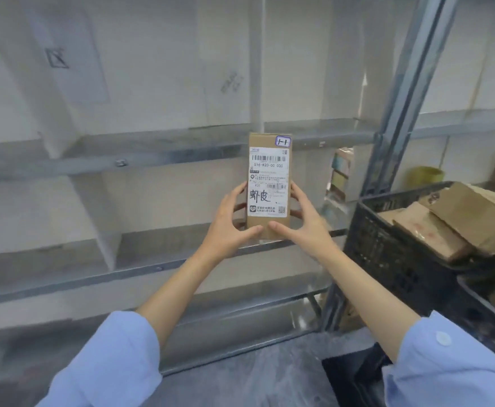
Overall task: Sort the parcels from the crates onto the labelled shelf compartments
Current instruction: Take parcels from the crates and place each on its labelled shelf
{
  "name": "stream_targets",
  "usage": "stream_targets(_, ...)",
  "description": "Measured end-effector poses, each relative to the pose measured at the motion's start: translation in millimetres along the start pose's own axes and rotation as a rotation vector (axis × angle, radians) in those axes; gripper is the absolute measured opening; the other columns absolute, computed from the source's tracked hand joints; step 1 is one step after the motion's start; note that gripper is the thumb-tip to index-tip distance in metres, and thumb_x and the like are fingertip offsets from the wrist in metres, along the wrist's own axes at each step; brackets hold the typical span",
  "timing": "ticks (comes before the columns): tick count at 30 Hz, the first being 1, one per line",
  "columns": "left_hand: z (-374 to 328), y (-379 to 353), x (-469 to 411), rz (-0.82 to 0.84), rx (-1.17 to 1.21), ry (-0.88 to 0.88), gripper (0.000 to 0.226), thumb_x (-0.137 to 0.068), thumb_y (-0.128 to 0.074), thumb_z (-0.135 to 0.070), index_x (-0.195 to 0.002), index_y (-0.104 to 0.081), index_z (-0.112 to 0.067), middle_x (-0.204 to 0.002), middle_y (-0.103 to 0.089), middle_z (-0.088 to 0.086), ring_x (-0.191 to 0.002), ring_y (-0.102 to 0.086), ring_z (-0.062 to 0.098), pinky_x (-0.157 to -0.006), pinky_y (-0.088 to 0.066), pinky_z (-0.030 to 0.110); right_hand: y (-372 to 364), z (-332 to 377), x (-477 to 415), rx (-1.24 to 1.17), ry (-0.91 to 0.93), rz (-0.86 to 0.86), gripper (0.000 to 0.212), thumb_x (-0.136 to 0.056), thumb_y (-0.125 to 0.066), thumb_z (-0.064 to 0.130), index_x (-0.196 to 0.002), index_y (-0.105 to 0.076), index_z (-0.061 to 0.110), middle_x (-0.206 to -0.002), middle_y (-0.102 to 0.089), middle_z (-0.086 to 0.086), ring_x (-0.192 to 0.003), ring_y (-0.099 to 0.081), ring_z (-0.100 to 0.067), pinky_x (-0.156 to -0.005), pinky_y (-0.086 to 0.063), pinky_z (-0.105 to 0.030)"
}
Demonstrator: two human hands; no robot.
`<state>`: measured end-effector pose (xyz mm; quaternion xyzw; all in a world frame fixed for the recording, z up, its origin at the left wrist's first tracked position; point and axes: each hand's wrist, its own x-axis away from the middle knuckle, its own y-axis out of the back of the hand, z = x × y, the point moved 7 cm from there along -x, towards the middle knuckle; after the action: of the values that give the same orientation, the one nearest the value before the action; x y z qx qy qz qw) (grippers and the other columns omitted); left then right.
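Parcel [269, 230]: a small, tall cardboard box, held upright in the air in front of the shelf [140, 271], towards the shelf's right end. Its lower edge hangs just above the front rail of the middle board; whether it touches that board cannot be told.

A white label [268, 177] with barcodes, the print "516-K20-00 030" and handwritten characters covers most of its front. A small sticker [283, 141] marked "1-1" sits at the top right corner.

The left hand [225, 227] grips the lower left side, thumb laid across the front near the bottom edge and fingers curled round behind. The right hand [305, 224] mirrors it on the lower right side, thumb on the front and fingers wrapped behind. The two thumb tips lie close together but apart. Light blue sleeves [114, 362] are pushed up both forearms.

The shelf is grey metal, with pale dividers splitting its boards into compartments. A metal post [402, 98] rises at its right end.

Right of the post stands a black crate [387, 248] holding several cardboard parcels [434, 233] heaped at angles. A second crate [481, 306] shows partly below it at the right edge.
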<state>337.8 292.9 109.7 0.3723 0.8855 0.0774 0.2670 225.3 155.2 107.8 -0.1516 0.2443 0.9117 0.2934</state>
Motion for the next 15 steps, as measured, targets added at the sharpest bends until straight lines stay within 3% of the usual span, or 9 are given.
stream_targets(3, 7.1, 73.0, 35.6, -0.129, -0.083, 0.049, 0.091, -0.077, -0.083, -0.024, -0.149, -0.029, -0.041, -0.149, -0.04, -0.016, -0.131, -0.046, 0.002, -0.094, -0.054, 0.033, -72.1, 29.0, -15.0, -0.083, 0.061, 0.143, 0.092, -0.079, -0.081, 0.026, -0.152, -0.026, 0.033, -0.148, -0.038, 0.021, -0.124, -0.046, 0.008, -0.095, -0.043, -0.01)
stream_targets(6, 8.5, 145.7, 76.7, -0.273, -0.147, 0.095, 0.092, -0.077, -0.083, -0.02, -0.15, -0.03, -0.035, -0.144, -0.047, -0.018, -0.128, -0.049, 0.0, -0.091, -0.055, 0.029, -147.3, 65.3, -24.5, -0.15, 0.1, 0.287, 0.089, -0.079, -0.082, 0.024, -0.145, -0.025, 0.043, -0.142, -0.039, 0.027, -0.121, -0.05, 0.006, -0.096, -0.048, -0.023)
stream_targets(8, 5.3, 192.2, 104.7, -0.355, -0.182, 0.119, 0.091, -0.078, -0.083, -0.016, -0.151, -0.03, -0.031, -0.14, -0.048, -0.02, -0.124, -0.048, -0.007, -0.088, -0.052, 0.018, -199.6, 90.4, -26.2, -0.193, 0.136, 0.38, 0.089, -0.078, -0.081, 0.025, -0.146, -0.024, 0.04, -0.138, -0.039, 0.03, -0.115, -0.048, 0.016, -0.093, -0.045, -0.017)
stream_targets(10, 1.5, 239.3, 134.3, -0.435, -0.228, 0.135, 0.09, -0.078, -0.082, -0.014, -0.151, -0.031, -0.027, -0.138, -0.049, -0.021, -0.123, -0.048, -0.01, -0.085, -0.048, 0.011, -252.2, 116.3, -24.2, -0.23, 0.167, 0.459, 0.096, -0.076, -0.081, 0.034, -0.153, -0.024, 0.03, -0.145, -0.041, 0.02, -0.118, -0.047, 0.013, -0.091, -0.042, -0.012)
stream_targets(12, -1.4, 286.1, 164.8, -0.51, -0.27, 0.152, 0.089, -0.078, -0.082, -0.014, -0.15, -0.032, -0.025, -0.138, -0.05, -0.019, -0.123, -0.05, -0.006, -0.085, -0.049, 0.012, -302.4, 144.4, -19.9, -0.265, 0.199, 0.523, 0.104, -0.073, -0.082, 0.044, -0.155, -0.02, 0.028, -0.148, -0.04, 0.015, -0.123, -0.047, 0.006, -0.092, -0.042, -0.011)
stream_targets(15, -6.3, 352.7, 210.7, -0.602, -0.333, 0.165, 0.087, -0.078, -0.082, -0.014, -0.147, -0.032, -0.032, -0.139, -0.048, -0.02, -0.124, -0.05, -0.004, -0.084, -0.051, 0.015, -375.7, 185.3, -11.8, -0.302, 0.237, 0.591, 0.105, -0.073, -0.082, 0.048, -0.155, -0.02, 0.028, -0.149, -0.04, 0.016, -0.121, -0.046, 0.011, -0.098, -0.041, -0.017)
